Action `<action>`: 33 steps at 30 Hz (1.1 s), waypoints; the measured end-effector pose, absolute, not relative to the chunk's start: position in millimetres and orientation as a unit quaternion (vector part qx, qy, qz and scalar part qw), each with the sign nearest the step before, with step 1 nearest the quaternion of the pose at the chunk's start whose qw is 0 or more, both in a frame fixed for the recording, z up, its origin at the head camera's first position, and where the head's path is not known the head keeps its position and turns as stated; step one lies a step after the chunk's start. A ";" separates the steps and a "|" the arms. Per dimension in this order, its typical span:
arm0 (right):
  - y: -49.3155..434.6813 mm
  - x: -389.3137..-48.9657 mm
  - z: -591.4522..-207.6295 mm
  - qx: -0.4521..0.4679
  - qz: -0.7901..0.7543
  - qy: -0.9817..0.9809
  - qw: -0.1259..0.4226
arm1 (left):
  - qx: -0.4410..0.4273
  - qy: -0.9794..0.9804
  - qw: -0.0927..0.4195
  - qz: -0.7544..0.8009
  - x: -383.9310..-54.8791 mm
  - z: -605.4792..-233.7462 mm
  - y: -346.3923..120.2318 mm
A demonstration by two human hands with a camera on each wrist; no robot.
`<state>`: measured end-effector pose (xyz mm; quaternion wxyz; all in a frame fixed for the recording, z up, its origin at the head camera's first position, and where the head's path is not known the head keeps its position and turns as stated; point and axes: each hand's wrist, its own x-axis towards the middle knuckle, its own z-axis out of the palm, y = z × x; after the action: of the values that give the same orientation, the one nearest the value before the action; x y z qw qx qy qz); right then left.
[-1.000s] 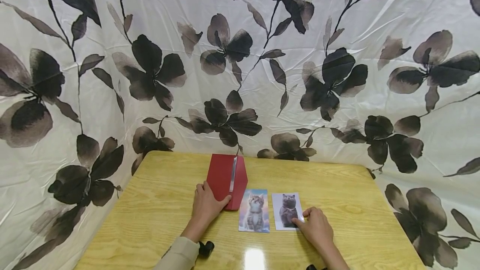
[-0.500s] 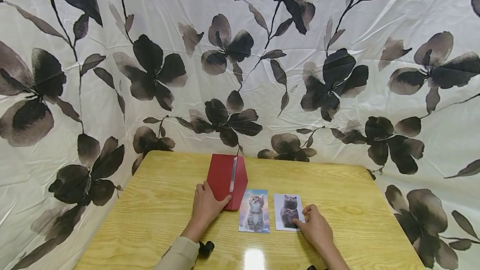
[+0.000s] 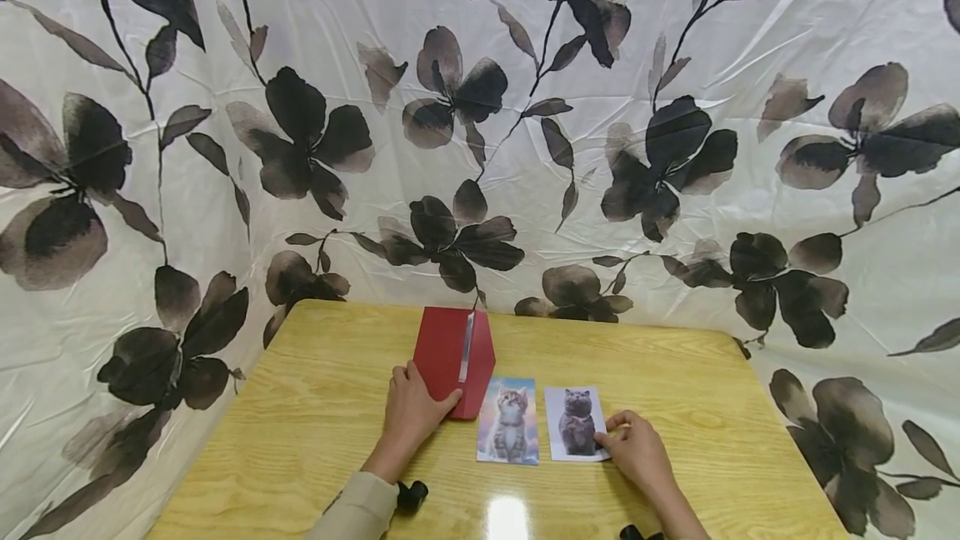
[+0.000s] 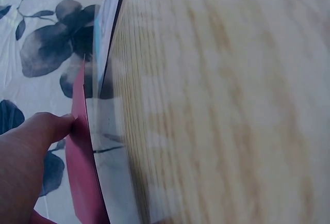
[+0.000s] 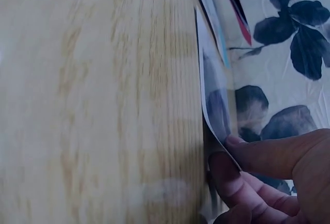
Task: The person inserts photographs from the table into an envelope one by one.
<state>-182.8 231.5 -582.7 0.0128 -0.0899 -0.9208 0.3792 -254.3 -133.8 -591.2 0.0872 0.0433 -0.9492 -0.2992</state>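
A red envelope (image 3: 442, 352) with its flap opened to the right lies near the back of the table. My left hand (image 3: 412, 408) holds its near left part, the thumb (image 4: 59, 126) on top of the paper. To the right lies a photo card of a striped kitten (image 3: 510, 440) against a pastel sky. Beside that one is a photo card of a grey cat (image 3: 577, 427). My right hand (image 3: 636, 450) pinches its lower right edge between thumb and fingers. In the right wrist view this card's edge (image 5: 214, 110) curves up off the wood where the fingers grip it.
The wooden table (image 3: 315, 457) runs back to a white cloth (image 3: 540, 273) printed with dark flowers, hanging behind and at both sides. A black wrist mount (image 3: 411, 497) sits under the left sleeve (image 3: 360, 511).
The grey cat card shifts slightly right, then back left. My right thumb has slid outward from the card's picture toward its right edge. The left hand and envelope stay still.
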 end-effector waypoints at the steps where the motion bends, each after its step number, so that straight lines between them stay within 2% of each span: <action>1: 231.9 -183.4 -583.6 -0.090 0.384 -0.919 0.013 | 0.043 -0.950 0.087 -0.298 -254.7 -591.2 -133.8; 13: 231.8 -190.5 -586.0 -0.097 0.461 -0.881 0.042 | 0.045 -0.950 0.082 -0.299 -254.1 -591.7 -134.4; 22: 224.1 -206.0 -581.8 -0.087 0.533 -0.837 0.092 | 0.046 -0.948 0.083 -0.305 -255.2 -591.9 -134.9; 33: 212.2 -224.0 -574.0 -0.061 0.555 -0.822 0.109 | 0.039 -0.950 0.087 -0.299 -256.3 -592.7 -135.2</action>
<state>-224.0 212.2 -574.0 0.1089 -0.0613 -0.8225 0.5549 -256.3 -135.2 -592.7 0.0868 0.0389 -0.9496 -0.2988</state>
